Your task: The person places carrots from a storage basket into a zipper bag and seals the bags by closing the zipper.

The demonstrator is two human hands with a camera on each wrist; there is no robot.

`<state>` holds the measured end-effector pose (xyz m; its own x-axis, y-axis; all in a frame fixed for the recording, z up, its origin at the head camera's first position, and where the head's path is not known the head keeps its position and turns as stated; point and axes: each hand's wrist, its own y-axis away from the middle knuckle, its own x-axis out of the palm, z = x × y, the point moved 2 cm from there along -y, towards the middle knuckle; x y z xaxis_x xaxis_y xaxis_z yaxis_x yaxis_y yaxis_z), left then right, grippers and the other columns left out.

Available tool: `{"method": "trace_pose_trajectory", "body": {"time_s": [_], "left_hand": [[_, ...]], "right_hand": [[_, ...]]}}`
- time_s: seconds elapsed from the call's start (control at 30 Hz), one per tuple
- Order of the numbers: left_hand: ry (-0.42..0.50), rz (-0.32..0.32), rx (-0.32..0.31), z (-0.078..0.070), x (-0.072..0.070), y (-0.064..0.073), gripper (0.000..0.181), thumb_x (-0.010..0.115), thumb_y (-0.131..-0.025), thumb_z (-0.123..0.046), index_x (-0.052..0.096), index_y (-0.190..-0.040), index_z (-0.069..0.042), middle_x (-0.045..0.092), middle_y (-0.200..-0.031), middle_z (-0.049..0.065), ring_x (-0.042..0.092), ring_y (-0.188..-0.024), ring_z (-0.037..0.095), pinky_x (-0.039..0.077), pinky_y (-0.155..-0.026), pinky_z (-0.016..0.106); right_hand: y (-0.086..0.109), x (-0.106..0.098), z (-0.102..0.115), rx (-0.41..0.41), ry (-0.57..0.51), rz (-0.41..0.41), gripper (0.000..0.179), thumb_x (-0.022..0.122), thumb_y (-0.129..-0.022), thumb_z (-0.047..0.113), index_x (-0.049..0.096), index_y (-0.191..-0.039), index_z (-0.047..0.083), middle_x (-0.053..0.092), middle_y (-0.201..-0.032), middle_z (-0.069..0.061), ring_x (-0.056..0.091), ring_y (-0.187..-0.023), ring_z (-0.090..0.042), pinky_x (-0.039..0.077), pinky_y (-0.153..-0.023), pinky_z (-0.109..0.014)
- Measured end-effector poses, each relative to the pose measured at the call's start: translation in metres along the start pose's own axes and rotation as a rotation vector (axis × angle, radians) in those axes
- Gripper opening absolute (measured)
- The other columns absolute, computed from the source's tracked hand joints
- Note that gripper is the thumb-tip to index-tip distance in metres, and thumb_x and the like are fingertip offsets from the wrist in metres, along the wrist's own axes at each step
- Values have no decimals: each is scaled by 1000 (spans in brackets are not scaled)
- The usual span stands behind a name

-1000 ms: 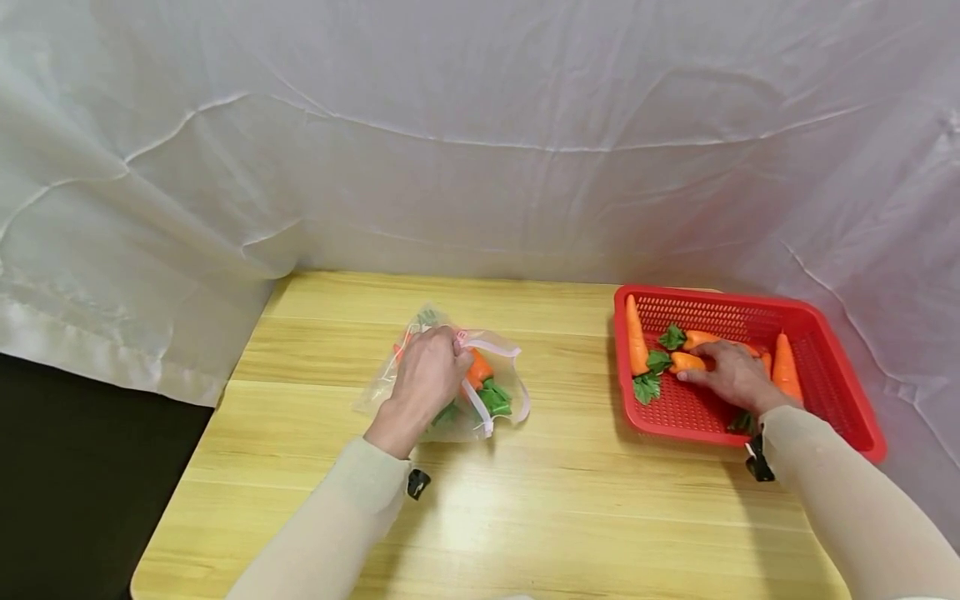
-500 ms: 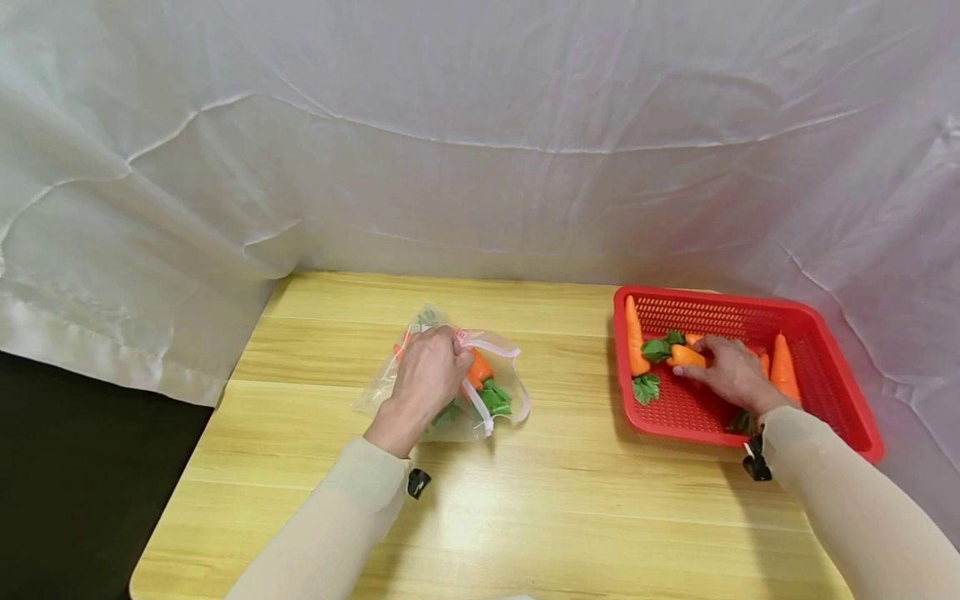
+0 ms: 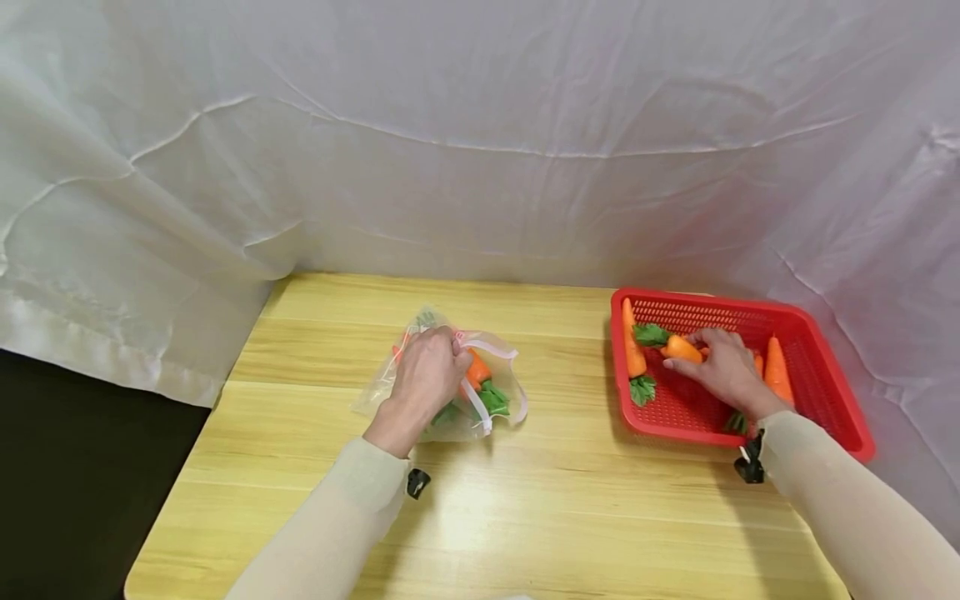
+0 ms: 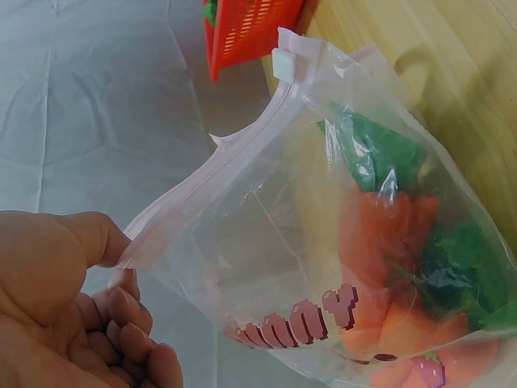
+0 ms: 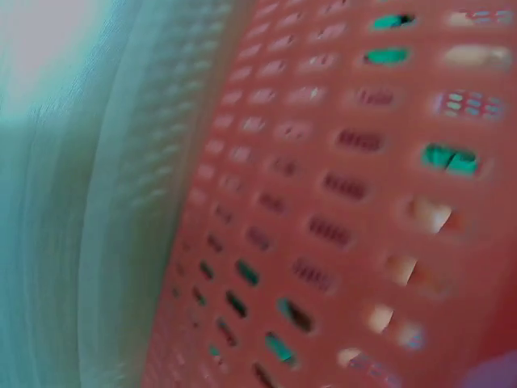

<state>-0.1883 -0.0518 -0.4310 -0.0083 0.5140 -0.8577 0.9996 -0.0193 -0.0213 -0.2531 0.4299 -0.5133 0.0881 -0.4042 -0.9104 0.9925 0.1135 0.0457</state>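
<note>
Left forearm [image 3: 330, 521] in from counter [image 3: 570, 525] near side, right forearm [image 3: 862, 508] over its right edge. Left grip [image 3: 426, 371] mid-counter, knuckles up, thumb and forefinger pinching, other fingers curled. Right grip [image 3: 723, 367] toward the right edge, back up, thumb opposing forefinger, pinching.

**Table and surrounding cloth walls, viewed from above**

In the head view, you look down on a table [image 3: 562, 517] with a pale yellow, wood-grained top, the grain running roughly parallel to its far edge. Beyond that edge, a greyish-white cloth [image 3: 450, 200] hangs as a wall, crossed by a long, slightly sagging crease [image 3: 551, 155]. On your left, the cloth falls past the far-left corner to a paler hem [image 3: 97, 354]; below it, a black area [image 3: 82, 492] of unclear nature borders the left edge. On your right, the cloth wraps forward, tinted lilac. A soft glare [image 3: 461, 525] whitens the top towards the near edge.
</note>
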Motion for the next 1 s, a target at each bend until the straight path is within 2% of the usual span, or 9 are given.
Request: {"method": "trace_pose_trajectory", "body": {"time_s": [0.27, 0.53, 0.77, 1.0], "left_hand": [[21, -7, -6, -1, -2, -1, 12, 63, -93, -17, 60, -83, -10, 59, -82, 5, 55, -81, 26, 46, -71, 36], [34, -20, -7, -1, -3, -4, 13, 61, -95, -17, 61, -84, -10, 59, -82, 6, 55, -81, 26, 47, -72, 37], [47, -26, -11, -1, -5, -4, 14, 62, -95, -18, 60, -83, -10, 58, -81, 6, 54, -79, 26, 46, -70, 36], [57, -32, -3, -3, -8, -5, 14, 61, -95, -18, 59, -84, -10, 58, -81, 6, 54, -81, 26, 45, -72, 36]], "right_hand": [[2, -15, 22, -34, -20, -87, 68, 79, -89, 55, 61, -123, 0, 60, -125, -26, 42, -116, -45, 30, -92, -66], [3, -31, 50, -55, -9, -133, 71, 81, -87, 56, 58, -124, -1, 55, -124, -22, 37, -120, -44, 25, -96, -65], [6, -46, 91, -77, -1, -189, 63, 85, -86, 46, 57, -119, 0, 54, -119, -21, 39, -117, -44, 24, -96, -63], [11, -53, 136, -112, 13, -246, 55, 87, -85, 39, 61, -110, -1, 57, -108, -20, 42, -109, -44, 27, -90, -63]]}}
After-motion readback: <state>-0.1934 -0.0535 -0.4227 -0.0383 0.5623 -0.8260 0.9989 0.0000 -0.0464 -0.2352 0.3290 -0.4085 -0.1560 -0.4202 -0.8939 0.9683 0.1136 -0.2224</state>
